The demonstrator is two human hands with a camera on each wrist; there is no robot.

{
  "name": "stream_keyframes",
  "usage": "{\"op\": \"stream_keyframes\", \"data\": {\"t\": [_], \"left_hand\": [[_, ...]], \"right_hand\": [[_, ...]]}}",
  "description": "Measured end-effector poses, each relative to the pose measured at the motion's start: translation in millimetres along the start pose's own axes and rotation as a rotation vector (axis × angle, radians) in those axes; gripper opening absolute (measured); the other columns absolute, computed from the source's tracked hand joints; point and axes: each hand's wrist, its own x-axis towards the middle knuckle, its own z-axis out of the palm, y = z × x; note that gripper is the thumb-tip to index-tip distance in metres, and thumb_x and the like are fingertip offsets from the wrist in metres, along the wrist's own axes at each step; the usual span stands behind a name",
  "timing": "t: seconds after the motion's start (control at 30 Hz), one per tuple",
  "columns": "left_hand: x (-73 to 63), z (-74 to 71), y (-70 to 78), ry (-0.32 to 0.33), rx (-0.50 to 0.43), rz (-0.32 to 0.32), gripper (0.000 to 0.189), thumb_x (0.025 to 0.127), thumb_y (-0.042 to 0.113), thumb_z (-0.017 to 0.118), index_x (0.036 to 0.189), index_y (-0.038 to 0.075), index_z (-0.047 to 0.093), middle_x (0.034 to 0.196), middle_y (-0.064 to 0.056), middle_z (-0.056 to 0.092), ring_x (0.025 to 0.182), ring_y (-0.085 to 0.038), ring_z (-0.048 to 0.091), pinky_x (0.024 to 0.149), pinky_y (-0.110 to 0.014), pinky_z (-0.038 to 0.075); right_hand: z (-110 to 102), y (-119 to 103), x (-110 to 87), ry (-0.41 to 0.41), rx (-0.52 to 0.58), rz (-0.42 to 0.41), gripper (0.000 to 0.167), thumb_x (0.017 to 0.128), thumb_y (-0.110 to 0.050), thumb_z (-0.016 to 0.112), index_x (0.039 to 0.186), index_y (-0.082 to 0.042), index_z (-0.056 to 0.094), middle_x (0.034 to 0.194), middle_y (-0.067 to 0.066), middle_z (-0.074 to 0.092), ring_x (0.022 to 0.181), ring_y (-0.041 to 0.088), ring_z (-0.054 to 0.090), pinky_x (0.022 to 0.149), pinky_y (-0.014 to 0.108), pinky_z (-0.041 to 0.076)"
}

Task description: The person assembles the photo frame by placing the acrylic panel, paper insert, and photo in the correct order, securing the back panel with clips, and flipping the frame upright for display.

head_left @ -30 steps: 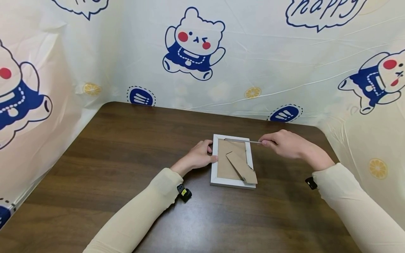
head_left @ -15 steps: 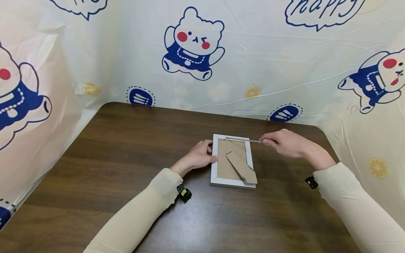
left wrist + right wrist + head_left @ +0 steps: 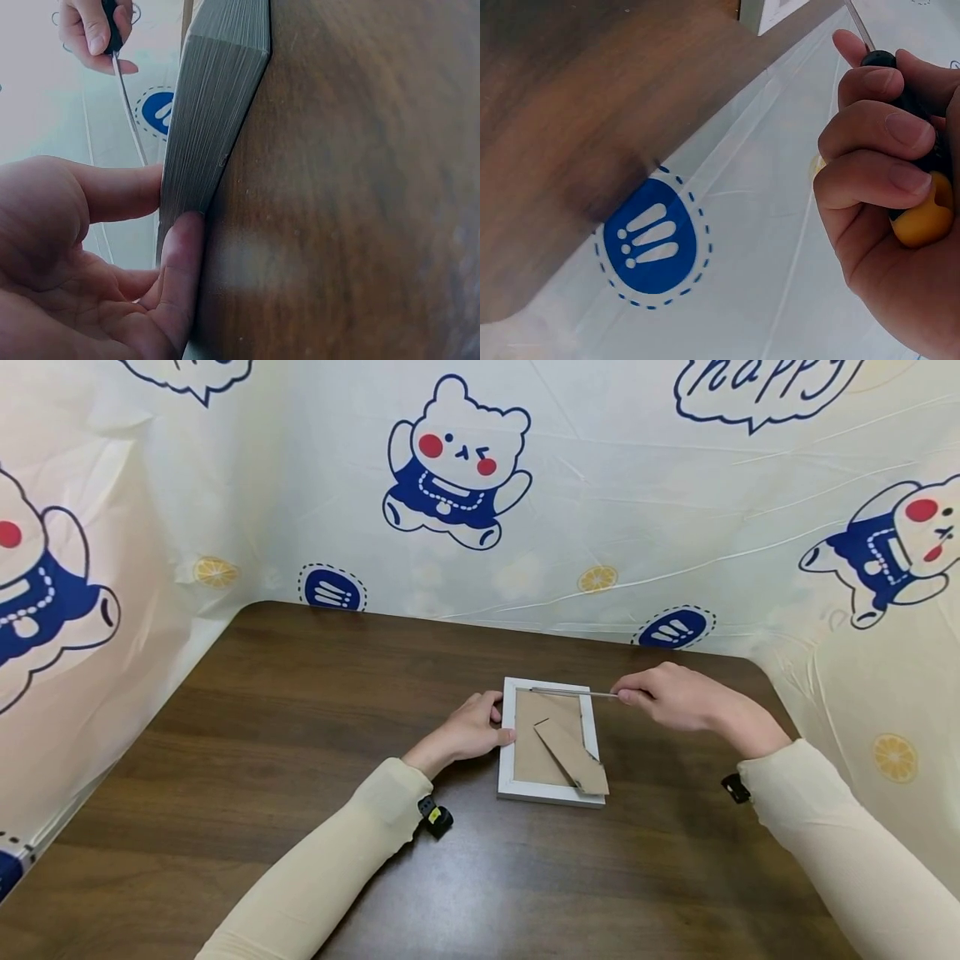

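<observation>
A white picture frame [image 3: 507,768] lies face down on the table, its brown backing board [image 3: 536,760] showing. On the board sits a slanted stand flap [image 3: 581,758], its lower corner over the frame's near edge. My left hand [image 3: 468,727] holds the frame's left side, thumb on the top face; in the left wrist view, fingers press the grey-white side wall [image 3: 214,105]. My right hand [image 3: 678,697] grips a screwdriver [image 3: 577,692], whose shaft lies across the frame's far end, tip near the far left corner. Its black and yellow handle [image 3: 926,217] fills the curled fingers in the right wrist view.
The dark wooden table [image 3: 285,735] extends around the frame on all sides. A pale curtain [image 3: 465,577] with printed bears hangs behind the table and at both sides. Small black wrist cameras sit at both cuffs, the left one [image 3: 437,818] close to the tabletop.
The screwdriver's tip has shifted slightly along the frame's far edge, first right, then back left. The right hand moved a little with it. The left hand and frame have stayed in place.
</observation>
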Motion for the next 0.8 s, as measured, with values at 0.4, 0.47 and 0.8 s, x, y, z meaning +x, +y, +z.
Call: {"op": "stream_keyframes", "data": {"t": [0.4, 0.47, 0.8], "left_hand": [[-2.4, -1.3, 0.8, -0.023, 0.044, 0.050, 0.074, 0.102, 0.025, 0.071, 0.161, -0.002, 0.035, 0.131, -0.013, 0.051, 0.111, -0.025, 0.053, 0.105, -0.041, 0.042], [-2.3, -1.2, 0.8, -0.021, 0.051, 0.057, 0.074, 0.102, 0.025, 0.072, 0.160, -0.002, 0.035, 0.131, -0.013, 0.051, 0.108, -0.023, 0.055, 0.104, -0.041, 0.043], [0.4, 0.3, -0.6, -0.017, 0.054, 0.063, 0.074, 0.102, 0.025, 0.072, 0.161, -0.002, 0.035, 0.132, -0.013, 0.051, 0.102, -0.021, 0.057, 0.103, -0.041, 0.045]], "right_hand": [[-37, -27, 23.8, -0.113, -0.140, -0.105, 0.024, 0.109, -0.015, 0.059, 0.116, -0.006, 0.080, 0.097, 0.001, 0.077, 0.079, 0.010, 0.066, 0.080, 0.045, 0.059], [-43, -32, 28.7, -0.151, -0.181, -0.097, 0.023, 0.109, -0.015, 0.057, 0.106, -0.010, 0.080, 0.085, -0.003, 0.070, 0.070, 0.009, 0.056, 0.073, 0.040, 0.054], [-66, -38, 45.4, -0.352, -0.094, 0.026, 0.032, 0.112, -0.016, 0.053, 0.136, -0.006, 0.072, 0.102, 0.004, 0.074, 0.059, 0.011, 0.041, 0.088, 0.044, 0.050]]}}
